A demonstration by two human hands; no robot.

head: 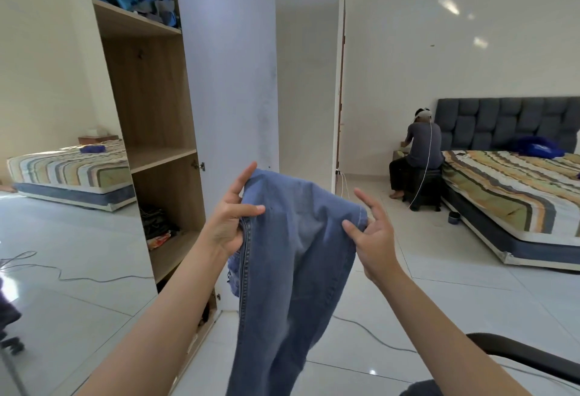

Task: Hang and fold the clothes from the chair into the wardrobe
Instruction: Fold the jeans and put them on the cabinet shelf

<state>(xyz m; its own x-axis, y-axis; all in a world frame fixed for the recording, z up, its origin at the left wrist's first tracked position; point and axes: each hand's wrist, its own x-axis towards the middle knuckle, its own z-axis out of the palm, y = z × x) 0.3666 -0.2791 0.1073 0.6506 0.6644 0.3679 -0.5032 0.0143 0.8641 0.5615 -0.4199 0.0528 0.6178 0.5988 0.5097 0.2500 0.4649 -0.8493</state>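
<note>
Faded blue denim jeans point(292, 257) held up centre, near open wooden wardrobe point(150, 107) on left | L hand point(227, 223) pinches left edge, R hand point(373, 235) pinches right edge w/ thumb, other fingers spread | risk: light R pinch slips, jeans sag to white tile floor point(439, 301), fold goes crooked

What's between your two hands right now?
In the head view, the blue jeans span between the left hand and right hand; each grips one side of the top edge, legs hanging down.

Faded blue jeans point(292, 239), striped bedsheet point(514, 188)
</note>
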